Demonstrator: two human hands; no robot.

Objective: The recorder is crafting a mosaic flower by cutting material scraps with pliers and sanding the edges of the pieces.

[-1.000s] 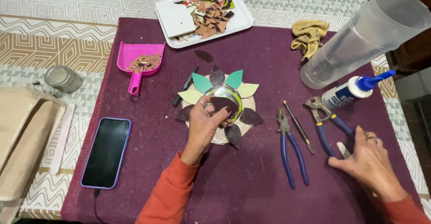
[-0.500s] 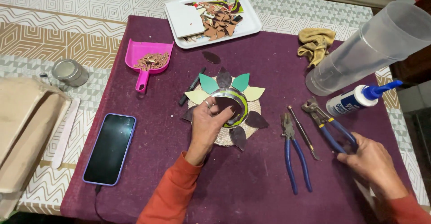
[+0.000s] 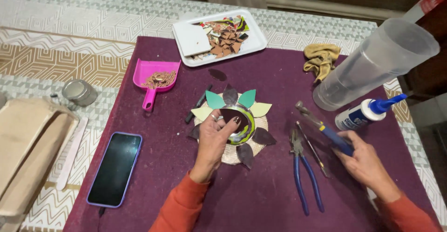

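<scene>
Left hand (image 3: pixel 215 136) at frame centre pinches a dark brown petal-shaped piece (image 3: pixel 231 116) over the round mosaic flower (image 3: pixel 238 128) on the purple mat (image 3: pixel 153 167). Right hand (image 3: pixel 365 160), lower right, is closed around blue-handled nippers (image 3: pixel 326 130), beside blue pliers (image 3: pixel 302 176).

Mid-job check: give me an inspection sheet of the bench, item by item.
Surface: purple mat over a patterned cloth.
Job's things: leaf-shaped pieces ringing a round disc; dark piece in left hand; nippers in right hand.
Clutter: pliers, glue bottle, pink scoop, shard tray, phone, rag, plastic jug, tin.
Grippers: both hands gripping.
Cables: short lead at the phone's base.
Surroundings: chair legs beyond the table.
</scene>
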